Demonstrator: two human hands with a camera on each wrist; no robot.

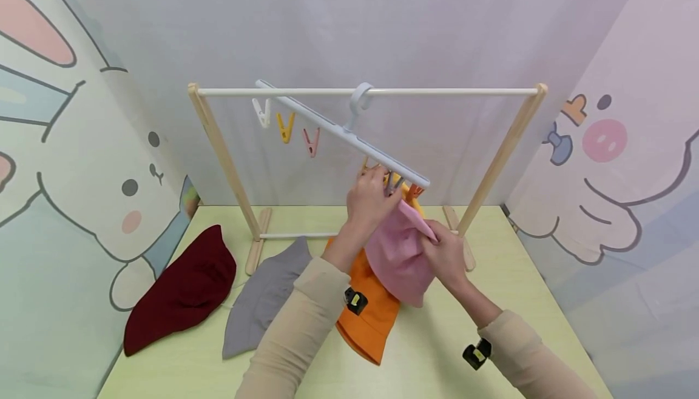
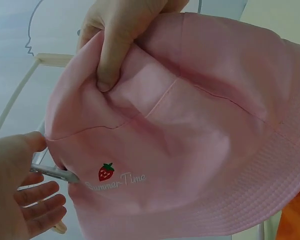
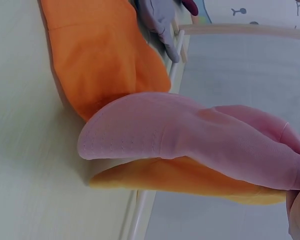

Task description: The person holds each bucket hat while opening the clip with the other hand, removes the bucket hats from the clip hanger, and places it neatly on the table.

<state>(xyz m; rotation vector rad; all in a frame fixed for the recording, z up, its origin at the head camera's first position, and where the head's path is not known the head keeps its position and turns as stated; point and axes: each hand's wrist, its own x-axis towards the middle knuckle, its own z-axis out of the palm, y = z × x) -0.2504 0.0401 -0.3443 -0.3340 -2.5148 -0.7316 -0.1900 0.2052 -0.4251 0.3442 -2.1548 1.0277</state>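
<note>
My left hand [image 1: 370, 199] pinches a grey clothespin [image 2: 55, 172] under the low right end of the hanger [image 1: 333, 127]. The clip's tip meets the edge of a pink bucket hat [image 2: 190, 135], beside its strawberry and lettering. With thumb and fingers, my right hand [image 1: 445, 254] grips the crown of that hat, which hangs brim down. Behind the pink hat hangs a yellow hat [image 3: 200, 177], largely hidden, near an orange clothespin [image 1: 415, 191]. An orange hat [image 1: 371, 320] lies on the table below.
The tilted hanger hooks over the white bar [image 1: 464, 91] of a wooden-legged rack. White [image 1: 262, 114], yellow [image 1: 285, 128] and pink [image 1: 311, 142] clothespins dangle from its raised left end. A grey hat [image 1: 264, 302] and a maroon hat [image 1: 182, 293] lie to the left on the table [image 1: 491, 302].
</note>
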